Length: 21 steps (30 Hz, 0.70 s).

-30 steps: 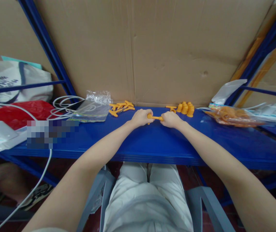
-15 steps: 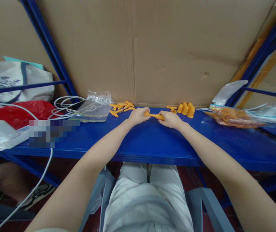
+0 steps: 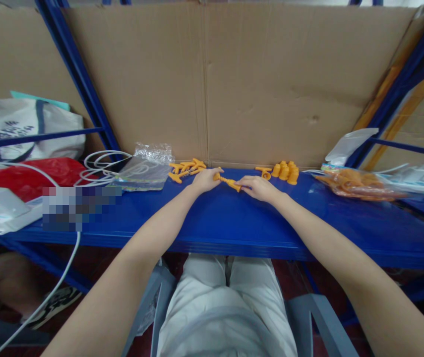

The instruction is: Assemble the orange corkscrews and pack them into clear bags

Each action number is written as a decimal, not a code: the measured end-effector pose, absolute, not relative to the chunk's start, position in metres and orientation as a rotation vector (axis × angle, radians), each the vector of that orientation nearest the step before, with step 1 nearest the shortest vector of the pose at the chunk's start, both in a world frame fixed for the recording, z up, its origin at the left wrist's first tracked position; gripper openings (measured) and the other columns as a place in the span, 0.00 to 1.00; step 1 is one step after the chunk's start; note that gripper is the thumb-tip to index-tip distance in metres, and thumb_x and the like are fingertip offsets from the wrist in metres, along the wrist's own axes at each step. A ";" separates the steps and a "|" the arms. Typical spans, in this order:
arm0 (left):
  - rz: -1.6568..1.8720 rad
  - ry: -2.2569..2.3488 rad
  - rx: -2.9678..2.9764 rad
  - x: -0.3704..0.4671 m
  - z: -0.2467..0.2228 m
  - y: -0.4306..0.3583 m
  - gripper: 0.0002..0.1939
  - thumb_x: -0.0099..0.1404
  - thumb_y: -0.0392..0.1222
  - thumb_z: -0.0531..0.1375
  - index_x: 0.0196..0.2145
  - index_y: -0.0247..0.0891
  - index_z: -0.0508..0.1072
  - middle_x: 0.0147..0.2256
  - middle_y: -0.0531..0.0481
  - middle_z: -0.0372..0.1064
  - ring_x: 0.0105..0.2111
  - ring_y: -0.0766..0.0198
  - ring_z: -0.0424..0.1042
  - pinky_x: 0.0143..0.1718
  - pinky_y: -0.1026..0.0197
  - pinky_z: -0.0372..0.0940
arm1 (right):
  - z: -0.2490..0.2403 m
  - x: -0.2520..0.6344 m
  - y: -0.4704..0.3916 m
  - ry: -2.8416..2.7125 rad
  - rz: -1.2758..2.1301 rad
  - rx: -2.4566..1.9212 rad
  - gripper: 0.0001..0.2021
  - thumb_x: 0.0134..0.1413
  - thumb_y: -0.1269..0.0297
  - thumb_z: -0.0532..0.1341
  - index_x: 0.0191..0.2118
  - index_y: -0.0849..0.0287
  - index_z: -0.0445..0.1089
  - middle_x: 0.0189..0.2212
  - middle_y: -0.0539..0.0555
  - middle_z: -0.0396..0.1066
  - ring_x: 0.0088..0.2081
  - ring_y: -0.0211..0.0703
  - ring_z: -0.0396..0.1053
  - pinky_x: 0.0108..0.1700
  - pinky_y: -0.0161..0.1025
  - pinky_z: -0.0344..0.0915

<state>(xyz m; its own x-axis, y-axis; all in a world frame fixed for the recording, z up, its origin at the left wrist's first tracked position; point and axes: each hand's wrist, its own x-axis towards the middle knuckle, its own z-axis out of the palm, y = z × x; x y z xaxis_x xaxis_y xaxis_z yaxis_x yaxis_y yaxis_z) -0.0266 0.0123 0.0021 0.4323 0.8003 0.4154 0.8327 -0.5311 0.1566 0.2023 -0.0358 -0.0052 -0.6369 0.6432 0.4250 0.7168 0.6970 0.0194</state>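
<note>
My left hand is closed round the handle end of an orange plastic corkscrew, most of the handle hidden by the fingers. A ridged shaft leads right to a flared bell-shaped cap at its other end. The fingertips of my right hand pinch the rim of that cap. Left of my hands lies a pile of orange T-handled screw pieces. Behind my right hand are a T-shaped orange piece with a round opening and a cluster of upright orange bell-shaped caps.
On the blue shelf at left lie a clear plastic bag, white cables and a white power strip. A clear bag of orange parts lies at right. Cardboard stands behind; another person's leg shows lower left.
The corkscrew has shifted slightly left and its cap end now tilts down toward me. My right hand's grip has loosened to the fingertips, uncovering more of the cap. The camera view has tilted up slightly.
</note>
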 end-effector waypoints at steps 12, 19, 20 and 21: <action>-0.729 -1.372 -2.658 -0.025 -0.006 0.021 0.24 0.64 0.36 0.60 0.58 0.36 0.70 0.57 0.44 0.70 0.56 0.56 0.70 0.58 0.58 0.64 | -0.006 0.198 -0.036 -2.533 -0.371 -1.077 0.16 0.62 0.73 0.55 0.50 0.62 0.77 0.44 0.60 0.78 0.46 0.48 0.76 0.48 0.41 0.68; -0.820 -1.331 -2.696 -0.023 -0.014 0.029 0.25 0.67 0.40 0.59 0.61 0.34 0.66 0.59 0.40 0.68 0.52 0.56 0.73 0.53 0.57 0.68 | -0.006 0.201 -0.037 -2.429 -0.531 -1.259 0.16 0.65 0.71 0.52 0.47 0.62 0.77 0.44 0.60 0.78 0.44 0.48 0.76 0.46 0.40 0.65; -0.812 -1.326 -2.702 -0.023 -0.014 0.028 0.25 0.66 0.39 0.59 0.61 0.35 0.66 0.58 0.40 0.68 0.51 0.56 0.73 0.53 0.56 0.68 | -0.005 0.202 -0.037 -2.403 -0.553 -1.295 0.16 0.66 0.70 0.51 0.47 0.62 0.76 0.44 0.60 0.78 0.44 0.48 0.76 0.46 0.40 0.64; -0.800 -1.325 -2.708 -0.023 -0.014 0.028 0.26 0.66 0.38 0.59 0.61 0.35 0.66 0.58 0.40 0.68 0.51 0.56 0.73 0.53 0.56 0.68 | -0.004 0.204 -0.037 -2.367 -0.576 -1.339 0.17 0.66 0.70 0.50 0.47 0.62 0.76 0.44 0.60 0.78 0.44 0.48 0.75 0.45 0.40 0.64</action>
